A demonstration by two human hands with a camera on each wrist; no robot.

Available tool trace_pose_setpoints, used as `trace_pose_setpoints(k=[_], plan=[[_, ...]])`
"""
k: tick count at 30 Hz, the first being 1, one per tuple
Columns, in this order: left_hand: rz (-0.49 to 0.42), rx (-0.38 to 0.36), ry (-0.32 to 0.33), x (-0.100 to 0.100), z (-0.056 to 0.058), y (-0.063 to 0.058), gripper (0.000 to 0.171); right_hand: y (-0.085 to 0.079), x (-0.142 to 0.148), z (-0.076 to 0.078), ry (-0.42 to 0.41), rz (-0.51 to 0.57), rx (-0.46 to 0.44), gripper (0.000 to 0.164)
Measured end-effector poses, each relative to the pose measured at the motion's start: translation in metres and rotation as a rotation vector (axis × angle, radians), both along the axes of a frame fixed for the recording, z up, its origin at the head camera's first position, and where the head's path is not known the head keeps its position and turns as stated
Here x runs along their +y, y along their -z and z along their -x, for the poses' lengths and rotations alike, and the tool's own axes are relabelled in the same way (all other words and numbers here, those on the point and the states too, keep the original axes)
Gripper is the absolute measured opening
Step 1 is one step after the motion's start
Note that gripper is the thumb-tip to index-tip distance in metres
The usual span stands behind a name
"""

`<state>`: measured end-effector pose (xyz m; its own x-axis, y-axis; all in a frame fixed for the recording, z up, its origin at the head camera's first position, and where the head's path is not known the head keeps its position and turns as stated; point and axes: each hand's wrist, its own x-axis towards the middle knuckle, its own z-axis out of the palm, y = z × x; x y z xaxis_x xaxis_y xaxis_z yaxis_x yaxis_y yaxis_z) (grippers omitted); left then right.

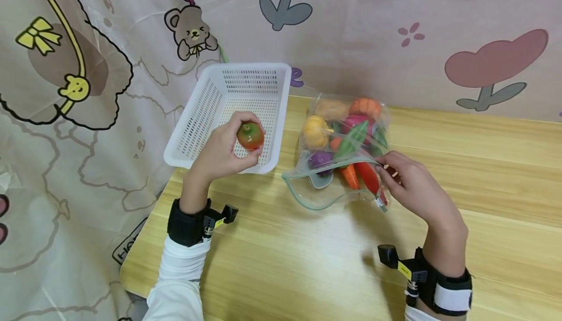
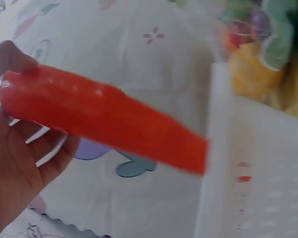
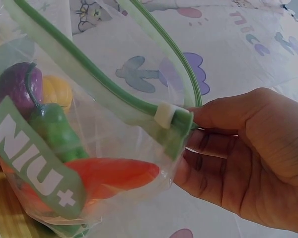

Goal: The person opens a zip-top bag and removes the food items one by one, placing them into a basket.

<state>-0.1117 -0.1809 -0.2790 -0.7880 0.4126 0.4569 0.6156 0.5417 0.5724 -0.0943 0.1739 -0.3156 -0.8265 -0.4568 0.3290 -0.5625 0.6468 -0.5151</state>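
My left hand (image 1: 219,150) grips a long red toy vegetable (image 2: 104,119) over the white basket (image 1: 175,157). Its round, green-topped end faces up in the head view; in the left wrist view its smooth red body slants away from the fingers, slightly blurred. A clear zip bag (image 1: 307,165) lies on the table right of the basket, mouth toward me. My right hand (image 1: 417,189) pinches the corner of that mouth beside the white slider (image 3: 165,115). Inside are a yellow pumpkin (image 1: 315,131), an orange pumpkin (image 1: 365,108), a purple vegetable (image 3: 20,89), a green pepper (image 3: 57,129) and red peppers (image 1: 368,177).
The basket has slotted walls and stands at the table's back left, against a patterned cloth (image 1: 373,43) that hangs behind and to the left. The wooden table (image 1: 285,262) extends in front of the bag and off to the right.
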Motion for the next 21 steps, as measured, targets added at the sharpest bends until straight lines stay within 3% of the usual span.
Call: trace_pose_setpoints(k=[4,10,14,21], plan=[[0.167,-0.106,-0.036,0.002,0.005,0.012,0.047,0.0,0.0,0.0,-0.002,0.003,0.0,0.012],[0.337,-0.25,-0.017,0.003,0.011,0.028,0.044,0.0,0.0,0.001,-0.005,0.006,-0.005,0.011],[0.376,-0.298,-0.02,0.004,0.012,0.036,0.044,-0.001,0.0,0.001,-0.003,0.004,-0.014,0.01],[0.383,-0.275,-0.028,0.005,0.012,0.044,0.052,-0.001,0.0,0.001,-0.006,0.004,-0.016,0.01]])
